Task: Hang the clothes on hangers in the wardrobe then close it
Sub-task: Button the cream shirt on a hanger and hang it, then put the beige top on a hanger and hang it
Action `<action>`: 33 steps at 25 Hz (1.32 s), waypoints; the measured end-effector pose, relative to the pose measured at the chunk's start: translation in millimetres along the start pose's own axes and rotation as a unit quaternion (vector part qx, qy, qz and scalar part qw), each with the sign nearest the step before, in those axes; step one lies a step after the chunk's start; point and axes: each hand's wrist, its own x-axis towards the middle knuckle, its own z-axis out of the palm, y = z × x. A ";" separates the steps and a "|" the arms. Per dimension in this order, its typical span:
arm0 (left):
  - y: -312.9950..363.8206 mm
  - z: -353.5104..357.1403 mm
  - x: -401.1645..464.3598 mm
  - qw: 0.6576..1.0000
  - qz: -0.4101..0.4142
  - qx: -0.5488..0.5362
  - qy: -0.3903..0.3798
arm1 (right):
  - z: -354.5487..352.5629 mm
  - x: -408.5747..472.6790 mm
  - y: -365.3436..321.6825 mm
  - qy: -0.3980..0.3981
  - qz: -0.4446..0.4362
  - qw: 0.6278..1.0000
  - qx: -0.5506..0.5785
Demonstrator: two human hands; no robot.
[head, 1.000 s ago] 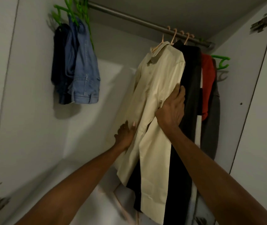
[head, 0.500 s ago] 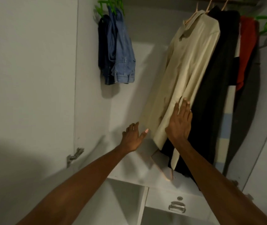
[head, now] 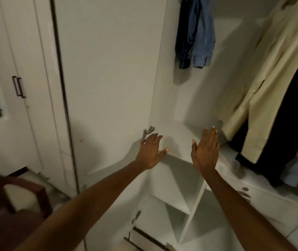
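Observation:
A cream shirt (head: 271, 69) hangs at the right inside the open white wardrobe, with dark garments (head: 293, 115) behind it. Denim clothes (head: 197, 33) hang at the upper left of the compartment. My left hand (head: 150, 151) and my right hand (head: 207, 151) are both stretched forward over the wardrobe shelf (head: 175, 134), fingers straight, holding nothing. The right hand is just left of the shirt's hem, apart from it. The rail and hangers are out of view.
The open left wardrobe door (head: 108, 69) stands in front of me, with a hinge (head: 149, 131) beside the shelf. Open cubbies (head: 173, 189) and a drawer with a metal handle (head: 244, 195) lie below. A dark wooden chair (head: 14, 194) sits at bottom left, a handled door (head: 18, 86) behind.
My view has swung down and left. My right hand has come off the cream shirt and both hands have dropped to shelf height, empty.

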 end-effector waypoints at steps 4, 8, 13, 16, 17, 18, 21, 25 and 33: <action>-54.3 -35.1 -88.5 0.998 -0.029 0.052 0.009 | 32.0 -61.9 -47.3 -0.056 -0.038 0.996 0.052; -87.2 -74.9 -168.7 0.996 -0.022 0.065 0.057 | 43.8 -112.4 -122.2 -0.089 -0.133 0.984 0.075; -123.5 -127.1 -232.7 0.985 -0.060 0.118 0.112 | 53.1 -152.8 -204.9 -0.109 -0.260 0.954 0.108; -148.8 -155.4 -276.4 0.976 -0.091 0.175 0.097 | 55.0 -179.9 -262.0 -0.101 -0.327 0.929 0.142; -157.4 -164.9 -292.1 0.971 -0.109 0.190 0.091 | 54.9 -189.7 -281.9 -0.095 -0.351 0.918 0.155; -165.1 -173.8 -307.3 0.967 -0.131 0.199 0.089 | 54.6 -199.4 -300.5 -0.088 -0.379 0.906 0.168; -190.3 -200.4 -355.0 0.951 -0.206 0.210 0.093 | 58.7 -228.8 -354.3 -0.091 -0.447 0.865 0.210; -224.0 -230.6 -414.1 0.916 -0.315 0.232 0.094 | 69.5 -262.9 -425.1 -0.131 -0.473 0.837 0.242; -301.4 -259.8 -484.2 0.843 -0.480 0.213 0.115 | 126.7 -308.6 -537.0 -0.204 -0.486 0.809 0.260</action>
